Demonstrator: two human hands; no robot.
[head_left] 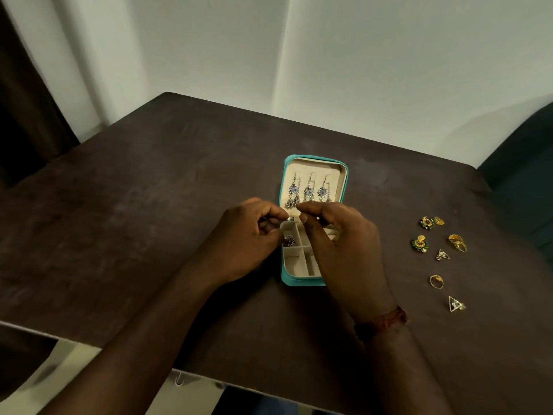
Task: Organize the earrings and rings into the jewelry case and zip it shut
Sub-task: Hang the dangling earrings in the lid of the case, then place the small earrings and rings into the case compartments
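Observation:
The teal jewelry case (345, 178) lies open in the middle of the table. Three silver drop earrings with blue stones (308, 191) hang in its lid. Both hands hover over the compartment half (294, 266). My left hand (242, 238) and my right hand (338, 244) meet fingertip to fingertip and pinch a small silver earring piece (291, 218) between them. A dark red ornament (288, 241) shows just below my left fingers, at the upper left compartment; I cannot tell whether it hangs or lies there. My right hand hides the right compartments.
Loose jewelry lies on the dark table (149, 205) to the right of the case: two green-and-gold floral earrings (419, 242), gold rings (457, 241) (436, 281) and two triangle earrings (454, 304). A dark chair (526, 163) stands at the far right.

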